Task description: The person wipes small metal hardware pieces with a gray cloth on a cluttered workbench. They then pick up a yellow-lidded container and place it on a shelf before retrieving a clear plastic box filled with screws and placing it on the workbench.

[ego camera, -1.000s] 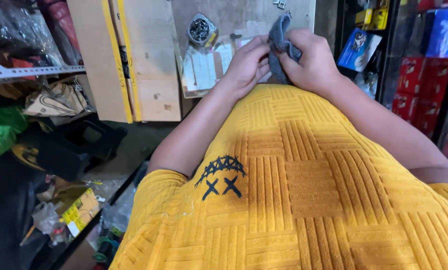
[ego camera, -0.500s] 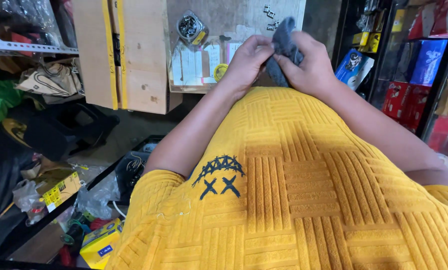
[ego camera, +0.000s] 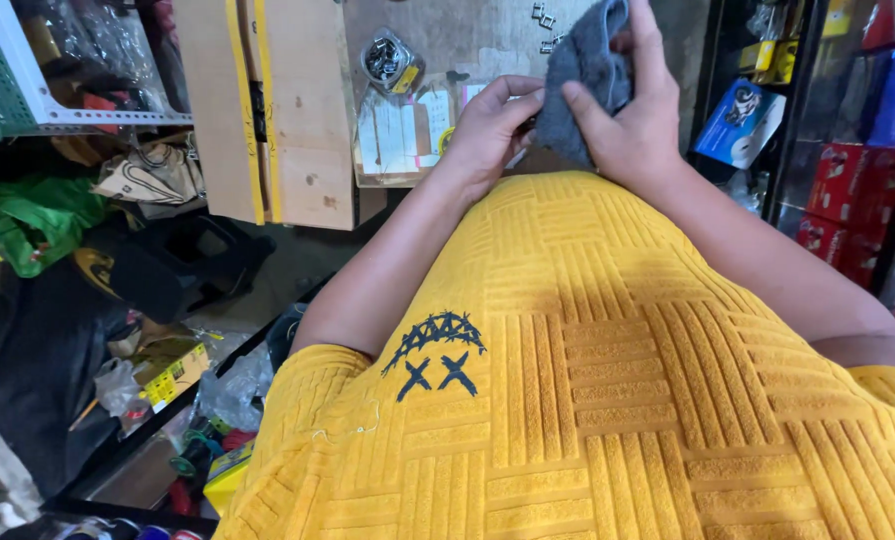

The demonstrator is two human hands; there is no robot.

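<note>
Both hands have risen toward the top of the frame since the earlier frames, and the view has swung so the shelves at left sit lower. At upper centre-right the right hand (ego camera: 635,120) is closed around a grey cloth (ego camera: 582,75), thumb pressing its front, while the left hand (ego camera: 487,125) pinches the cloth's lower left edge with its fingertips. Just above the hands lies a wooden board (ego camera: 447,40) with small metal clips (ego camera: 545,18) at its top edge; as I judge it, a loose fold of the cloth could sweep them off the board. Left of the hands, a clear bag of small metal parts (ego camera: 387,58) rests on the board beside white paper tags (ego camera: 402,130). At right, a blue box (ego camera: 742,120) leans against dark shelving.
</note>
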